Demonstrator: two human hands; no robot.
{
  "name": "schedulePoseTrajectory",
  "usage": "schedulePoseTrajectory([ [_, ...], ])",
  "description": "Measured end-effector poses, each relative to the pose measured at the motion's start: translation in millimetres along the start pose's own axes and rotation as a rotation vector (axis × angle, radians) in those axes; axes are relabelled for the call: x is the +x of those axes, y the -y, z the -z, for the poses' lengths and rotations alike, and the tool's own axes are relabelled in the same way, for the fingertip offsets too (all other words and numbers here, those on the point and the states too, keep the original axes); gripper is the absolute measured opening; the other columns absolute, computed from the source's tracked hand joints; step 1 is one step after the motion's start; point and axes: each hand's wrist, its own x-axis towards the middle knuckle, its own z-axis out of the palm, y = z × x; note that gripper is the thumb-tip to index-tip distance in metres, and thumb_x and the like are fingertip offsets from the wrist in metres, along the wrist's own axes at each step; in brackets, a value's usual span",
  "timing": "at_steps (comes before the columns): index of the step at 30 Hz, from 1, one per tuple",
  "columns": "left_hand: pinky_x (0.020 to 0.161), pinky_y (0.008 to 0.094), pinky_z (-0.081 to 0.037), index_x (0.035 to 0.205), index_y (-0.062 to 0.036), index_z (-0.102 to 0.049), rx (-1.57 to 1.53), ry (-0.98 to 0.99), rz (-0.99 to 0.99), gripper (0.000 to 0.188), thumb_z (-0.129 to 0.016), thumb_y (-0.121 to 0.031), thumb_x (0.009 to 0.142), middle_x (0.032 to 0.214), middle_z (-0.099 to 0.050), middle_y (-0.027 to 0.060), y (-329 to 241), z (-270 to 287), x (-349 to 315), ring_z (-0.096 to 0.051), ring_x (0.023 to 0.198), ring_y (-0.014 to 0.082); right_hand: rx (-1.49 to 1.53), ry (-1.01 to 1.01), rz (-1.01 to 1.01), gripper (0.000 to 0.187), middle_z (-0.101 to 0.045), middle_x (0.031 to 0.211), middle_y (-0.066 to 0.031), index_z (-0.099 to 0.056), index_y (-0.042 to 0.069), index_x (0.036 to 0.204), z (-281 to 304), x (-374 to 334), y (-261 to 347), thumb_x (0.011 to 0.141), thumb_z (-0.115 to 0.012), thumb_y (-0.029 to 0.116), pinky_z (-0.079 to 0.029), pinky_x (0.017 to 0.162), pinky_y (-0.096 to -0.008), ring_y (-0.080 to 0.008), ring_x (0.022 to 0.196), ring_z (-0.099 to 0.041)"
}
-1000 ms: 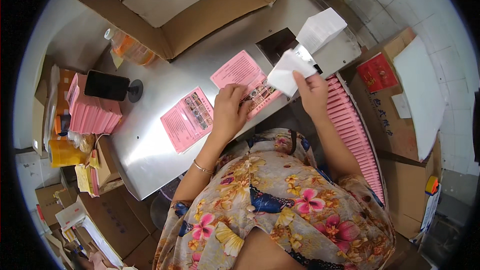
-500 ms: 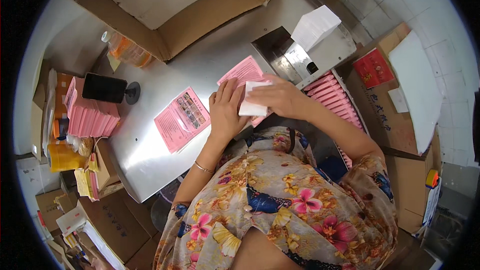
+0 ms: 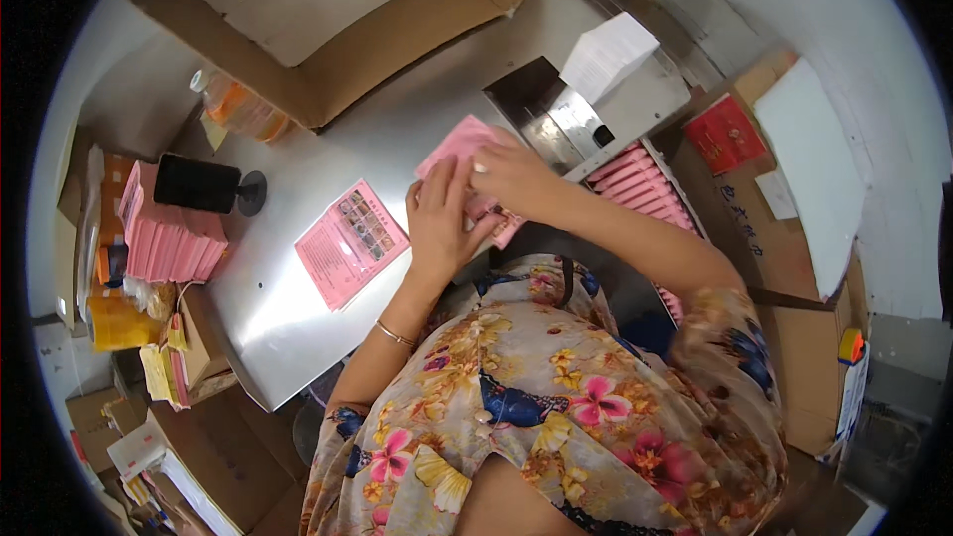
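Note:
A pink printed paper packet (image 3: 446,148) lies under both hands near the table's front edge, its far end showing beyond the fingers. My left hand (image 3: 439,218) grips its left side, fingers curled over the top and thumb toward the near end. Bent over the packet's middle, my right hand (image 3: 518,179) holds it from the right, with its fingertips partly hidden. A small bit of white paper (image 3: 480,168) shows at the right fingers. Left of my hands lies a flat pile of pink printed packets (image 3: 352,246).
White paper napkins (image 3: 610,56) stand stacked by a metal holder (image 3: 556,119). Pink packets (image 3: 635,179) fill a box at right. At left are a phone on a stand (image 3: 197,184), stacked pink packets (image 3: 169,238) and a bottle (image 3: 238,107). An open carton (image 3: 397,50) sits at the back.
The folded white napkin under my right hand has gone almost wholly out of sight at the pink packet. My right hand has shifted left, closer to the left one.

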Motion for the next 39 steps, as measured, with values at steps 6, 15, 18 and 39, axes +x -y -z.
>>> schedulePoseTrajectory([
  [6,0.102,0.0485,-0.040,0.142,-0.0086,-0.051,-0.011,-0.033,-0.129,0.082,-0.085,-0.016,0.068,0.140,-0.054,0.0153,-6,7,-2,-0.053,0.126,0.0315,0.019,-0.217,-0.101,0.025,-0.069,0.108,-0.0108,-0.074,0.019,0.105,-64,9,-22,0.082,-0.068,0.027,-0.015,0.119,-0.0621,-0.0303,0.109,-0.063],
  [15,0.084,0.0385,-0.049,0.113,-0.0023,-0.065,-0.189,0.081,-0.329,0.040,-0.077,-0.006,0.075,0.109,-0.065,0.0102,-11,25,-24,-0.063,0.101,0.0277,0.248,-0.519,-0.393,0.007,-0.067,0.076,-0.0152,-0.070,0.012,0.077,-32,-17,-72,0.080,-0.066,0.017,-0.050,0.096,-0.0456,-0.0346,0.081,-0.067],
  [18,0.088,0.0410,-0.049,0.116,-0.0039,-0.066,-0.121,-0.027,-0.164,0.038,-0.074,-0.004,0.078,0.113,-0.066,0.0122,-1,38,-34,-0.064,0.105,0.0306,0.132,-0.357,-0.500,0.010,-0.068,0.077,-0.0168,-0.069,0.009,0.085,-27,-40,-83,0.083,-0.064,0.017,-0.054,0.069,-0.0481,-0.0365,0.075,-0.067],
  [39,0.094,0.0404,-0.049,0.113,-0.0001,-0.069,0.023,-0.144,0.390,0.028,-0.064,0.000,0.086,0.115,-0.067,0.0191,54,79,-62,-0.064,0.108,0.0372,-0.003,-0.622,-0.586,0.027,-0.066,0.093,-0.0123,-0.072,0.005,0.113,60,-91,-140,0.091,-0.069,0.021,-0.051,0.078,-0.0387,-0.0302,0.083,-0.065],
])
